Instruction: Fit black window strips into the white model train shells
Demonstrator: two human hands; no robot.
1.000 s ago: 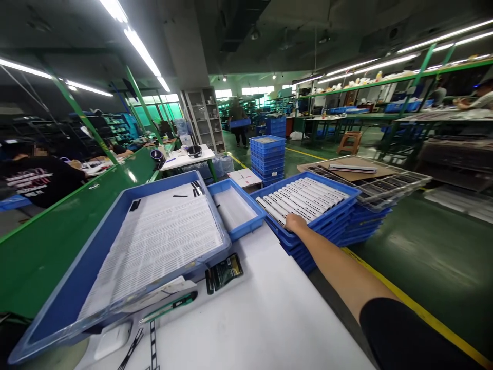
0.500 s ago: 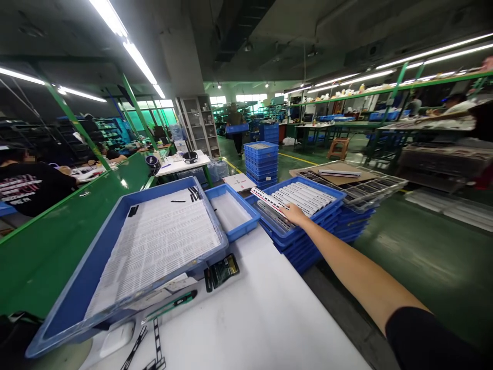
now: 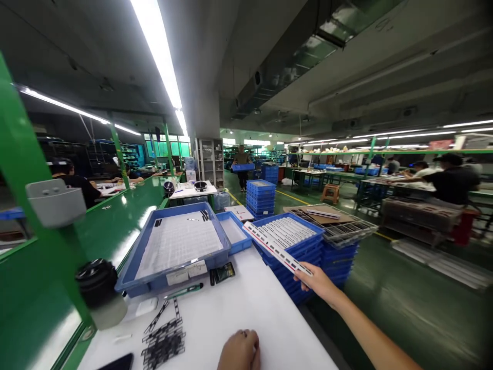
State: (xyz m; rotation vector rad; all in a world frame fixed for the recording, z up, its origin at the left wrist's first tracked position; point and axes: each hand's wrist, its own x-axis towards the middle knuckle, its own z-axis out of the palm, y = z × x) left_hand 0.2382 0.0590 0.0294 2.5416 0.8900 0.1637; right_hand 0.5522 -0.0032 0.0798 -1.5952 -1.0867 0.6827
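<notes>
My right hand (image 3: 311, 280) grips one end of a long white strip (image 3: 275, 250) with a red line and dark window-like slots. The strip slants up and left over the edge of a blue crate (image 3: 318, 237) that holds rows of similar white pieces (image 3: 287, 231). My left hand (image 3: 241, 350) rests near the front edge of the white table (image 3: 269, 303), its fingers curled; whatever they may hold is hidden. Left of it lies a pile of thin black frames (image 3: 164, 341). A large blue tray (image 3: 150, 285) of white pieces stands further back.
A green cutter (image 3: 185, 291), a dark packet (image 3: 224, 273), a white case (image 3: 147, 307), a phone (image 3: 117, 363) and a dark-lidded cup (image 3: 100, 293) are on the table. Behind, a person (image 3: 242, 156) carries a blue crate. A wire rack (image 3: 354, 230) stands at the right.
My right hand has lifted the white strip off the crate and brought it nearer. My left hand has come into view at the bottom. The view has tilted up.
</notes>
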